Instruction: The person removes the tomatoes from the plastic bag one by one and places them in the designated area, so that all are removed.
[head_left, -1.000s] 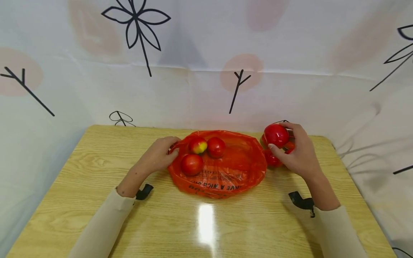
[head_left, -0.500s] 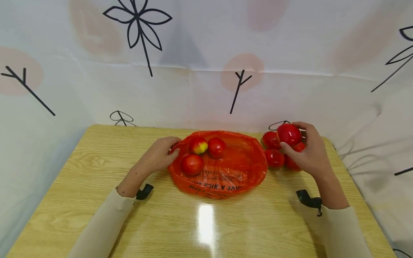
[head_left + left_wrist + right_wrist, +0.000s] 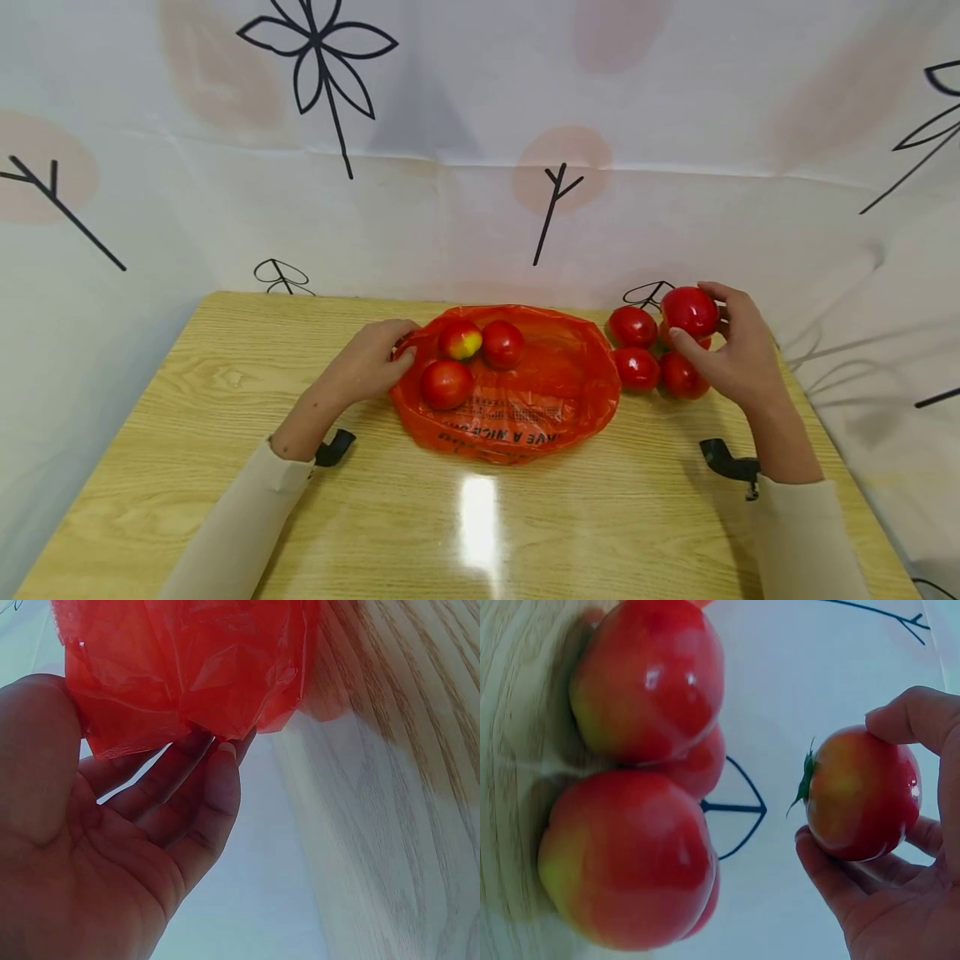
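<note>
At the left rim of an open red plastic bag [image 3: 558, 354], my left hand [image 3: 363, 360] pinches the plastic between thumb and fingers. The left wrist view shows the fingers behind the bag's edge [image 3: 187, 675]. Three fruits lie inside, among them a red one [image 3: 447, 384] and a red-and-yellow one [image 3: 460, 339]. My right hand [image 3: 738, 358] holds a red tomato [image 3: 688, 312] between thumb and fingers, raised over a group of red fruits. A green leafy top shows on this tomato [image 3: 866, 791] in the right wrist view.
Several red fruits sit close together right of the bag, such as one at the front [image 3: 637, 369] and one behind it [image 3: 632, 326]. The wooden table [image 3: 585, 517] ends at the back against a white patterned cloth [image 3: 465, 225].
My right hand has moved right with the tomato, away from the bag, uncovering more of the grouped fruits. The left hand and the bag stay in place.
</note>
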`<action>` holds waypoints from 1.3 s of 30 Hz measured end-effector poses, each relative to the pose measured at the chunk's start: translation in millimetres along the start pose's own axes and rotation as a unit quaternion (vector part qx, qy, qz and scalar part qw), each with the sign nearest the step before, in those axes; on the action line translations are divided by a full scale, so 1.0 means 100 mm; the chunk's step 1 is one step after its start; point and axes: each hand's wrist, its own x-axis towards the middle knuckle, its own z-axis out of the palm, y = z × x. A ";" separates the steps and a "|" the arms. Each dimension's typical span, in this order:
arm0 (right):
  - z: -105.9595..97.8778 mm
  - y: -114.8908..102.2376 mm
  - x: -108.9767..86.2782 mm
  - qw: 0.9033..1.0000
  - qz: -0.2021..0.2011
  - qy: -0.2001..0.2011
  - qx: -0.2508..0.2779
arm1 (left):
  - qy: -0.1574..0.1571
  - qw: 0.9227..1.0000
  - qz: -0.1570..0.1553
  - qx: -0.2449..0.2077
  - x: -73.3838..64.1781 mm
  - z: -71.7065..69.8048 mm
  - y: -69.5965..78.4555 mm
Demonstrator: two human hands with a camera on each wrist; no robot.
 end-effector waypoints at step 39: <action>-0.31 0.61 -0.09 0.991 0.121 0.032 -0.048 | -0.008 1.000 -0.002 -0.009 -0.01 0.02 0.00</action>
